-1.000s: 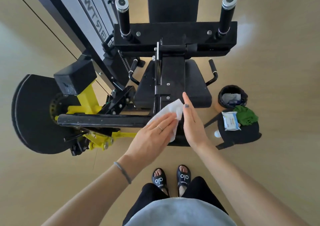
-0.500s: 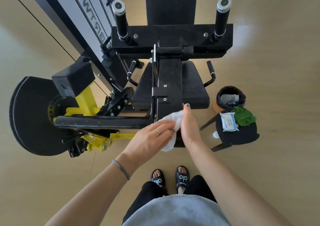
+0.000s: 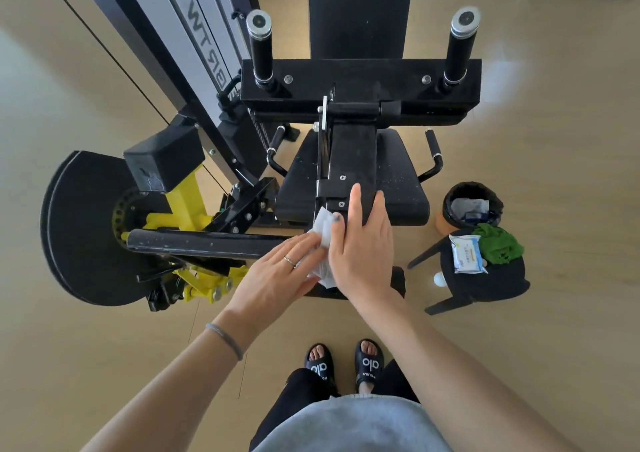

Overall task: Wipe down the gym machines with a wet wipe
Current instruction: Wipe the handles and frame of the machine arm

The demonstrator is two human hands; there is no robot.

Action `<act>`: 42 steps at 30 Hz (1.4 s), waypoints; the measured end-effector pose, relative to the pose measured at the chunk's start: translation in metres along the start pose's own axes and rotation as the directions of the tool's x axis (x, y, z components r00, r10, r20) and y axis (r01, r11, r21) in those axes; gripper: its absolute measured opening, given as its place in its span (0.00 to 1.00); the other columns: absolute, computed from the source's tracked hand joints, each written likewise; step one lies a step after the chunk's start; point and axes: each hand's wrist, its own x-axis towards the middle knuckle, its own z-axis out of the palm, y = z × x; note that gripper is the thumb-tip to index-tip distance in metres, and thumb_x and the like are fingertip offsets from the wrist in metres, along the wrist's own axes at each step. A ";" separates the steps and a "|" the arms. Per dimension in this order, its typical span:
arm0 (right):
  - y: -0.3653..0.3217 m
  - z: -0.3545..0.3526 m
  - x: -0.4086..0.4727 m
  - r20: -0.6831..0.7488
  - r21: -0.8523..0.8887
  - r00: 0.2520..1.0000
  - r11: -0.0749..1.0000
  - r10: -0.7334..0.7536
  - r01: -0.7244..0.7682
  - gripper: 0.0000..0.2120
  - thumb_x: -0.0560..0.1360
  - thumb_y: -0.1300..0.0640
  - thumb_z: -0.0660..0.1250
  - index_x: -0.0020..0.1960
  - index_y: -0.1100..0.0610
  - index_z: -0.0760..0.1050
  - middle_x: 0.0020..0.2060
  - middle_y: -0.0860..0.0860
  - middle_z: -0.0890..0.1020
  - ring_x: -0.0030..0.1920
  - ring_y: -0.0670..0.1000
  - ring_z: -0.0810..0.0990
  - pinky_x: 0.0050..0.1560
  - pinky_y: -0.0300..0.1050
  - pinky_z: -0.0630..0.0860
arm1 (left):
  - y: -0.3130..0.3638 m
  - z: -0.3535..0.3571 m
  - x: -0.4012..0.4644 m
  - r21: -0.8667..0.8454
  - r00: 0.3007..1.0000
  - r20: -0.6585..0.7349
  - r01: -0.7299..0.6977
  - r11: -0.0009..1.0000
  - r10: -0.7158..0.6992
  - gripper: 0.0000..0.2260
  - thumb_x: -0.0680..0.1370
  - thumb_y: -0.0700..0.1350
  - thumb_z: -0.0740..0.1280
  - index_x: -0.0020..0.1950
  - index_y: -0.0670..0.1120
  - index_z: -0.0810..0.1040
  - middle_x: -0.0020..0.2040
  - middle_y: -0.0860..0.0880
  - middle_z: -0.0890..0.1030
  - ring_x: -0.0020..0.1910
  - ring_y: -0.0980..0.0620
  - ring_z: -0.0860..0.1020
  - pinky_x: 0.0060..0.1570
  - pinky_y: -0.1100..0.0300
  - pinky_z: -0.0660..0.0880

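A black and yellow gym machine stands before me, with a black seat pad, two upright roller handles and a padded leg bar at the left. The white wet wipe is bunched between my two hands, just in front of the seat's central arm. My left hand lies flat over its lower left part, fingers together. My right hand covers its right side, thumb on the wipe, fingers stretched toward the central arm. Most of the wipe is hidden.
To the right, a small black stool carries a pack of wipes and a green cloth. Behind it sits a black-lined bin. A black disc guard sticks out at the left. My sandalled feet stand on the wooden floor.
The wipe has gone from a spread sheet to a small bunch pressed between my hands. My right hand has turned over it, and both hands stay near the seat's front.
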 end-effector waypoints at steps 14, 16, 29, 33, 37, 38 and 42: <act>0.004 0.007 -0.002 0.020 -0.146 0.998 0.988 -0.054 0.056 0.29 0.86 0.43 0.47 0.83 0.56 0.52 0.78 0.68 0.58 0.75 0.65 0.65 0.74 0.56 0.67 | 0.003 -0.013 0.030 0.239 0.911 0.284 0.234 0.942 -0.298 0.28 0.73 0.58 0.71 0.67 0.44 0.72 0.60 0.49 0.79 0.60 0.48 0.77 0.66 0.53 0.72; 0.003 0.008 -0.002 0.021 -0.154 0.998 0.987 -0.051 0.054 0.30 0.86 0.42 0.47 0.83 0.55 0.51 0.78 0.68 0.58 0.75 0.65 0.65 0.74 0.56 0.68 | 0.008 -0.007 0.047 0.247 0.878 0.295 0.310 0.918 -0.376 0.25 0.73 0.60 0.71 0.61 0.45 0.72 0.55 0.51 0.80 0.55 0.51 0.79 0.59 0.56 0.74; 0.003 0.008 -0.001 -0.005 -0.160 0.997 0.984 -0.078 0.076 0.29 0.86 0.43 0.46 0.82 0.57 0.52 0.77 0.70 0.59 0.74 0.67 0.65 0.74 0.57 0.67 | -0.081 -0.035 0.004 0.445 0.823 0.386 0.229 0.865 -0.417 0.14 0.68 0.50 0.78 0.47 0.49 0.76 0.39 0.52 0.83 0.41 0.50 0.83 0.53 0.59 0.77; 0.002 0.008 0.000 -0.023 -0.162 0.996 0.984 -0.082 0.077 0.30 0.86 0.43 0.46 0.82 0.58 0.52 0.76 0.70 0.59 0.74 0.67 0.65 0.74 0.58 0.66 | -0.027 -0.004 0.042 0.344 0.846 0.414 0.195 0.918 -0.335 0.13 0.70 0.50 0.75 0.46 0.50 0.74 0.39 0.53 0.82 0.40 0.51 0.82 0.47 0.59 0.75; 0.000 0.009 0.000 -0.024 -0.184 0.998 0.981 -0.065 0.059 0.29 0.86 0.43 0.45 0.82 0.57 0.53 0.77 0.70 0.59 0.76 0.67 0.63 0.76 0.60 0.62 | -0.021 0.005 0.043 0.299 0.901 0.346 0.156 0.941 -0.259 0.11 0.69 0.45 0.74 0.43 0.49 0.73 0.35 0.54 0.80 0.34 0.53 0.80 0.43 0.60 0.75; -0.001 0.007 -0.001 -0.038 -0.188 0.998 0.981 -0.054 0.046 0.29 0.86 0.43 0.45 0.82 0.56 0.54 0.77 0.69 0.60 0.76 0.67 0.62 0.77 0.61 0.61 | -0.027 0.005 0.039 0.303 0.915 0.338 0.116 0.946 -0.221 0.11 0.69 0.43 0.74 0.43 0.49 0.73 0.34 0.54 0.79 0.34 0.52 0.80 0.43 0.60 0.75; -0.022 0.004 0.004 -0.111 -0.235 0.986 0.967 -0.127 0.098 0.29 0.86 0.43 0.46 0.82 0.55 0.54 0.79 0.65 0.59 0.79 0.64 0.57 0.79 0.61 0.56 | -0.069 -0.005 0.013 0.298 0.960 0.255 0.034 0.954 -0.114 0.14 0.65 0.36 0.75 0.42 0.47 0.73 0.34 0.51 0.78 0.34 0.48 0.79 0.45 0.56 0.77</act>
